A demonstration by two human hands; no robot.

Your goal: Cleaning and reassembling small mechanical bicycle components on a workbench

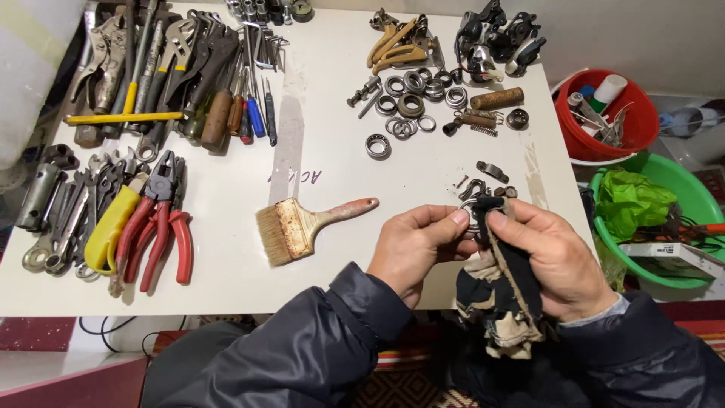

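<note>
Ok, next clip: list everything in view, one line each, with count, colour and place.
table: one, white, fills the view
paintbrush: one, worn reddish handle, table centre
pliers: several, red handles, table left
yellow-handled tool: one, beside the pliers
spanners: a pile, grey, far left
screwdrivers and wrenches: many, mixed colours, top left
bearing rings: many, grey metal, top centre
black parts: a heap, top right
red bucket: one, right of table
green basin: one, right, below the bucket
rag: one, black and beige, in right hand
metal ring: one, pinched between both hands
left hand: on the ring
right hand: holds the rag
</note>
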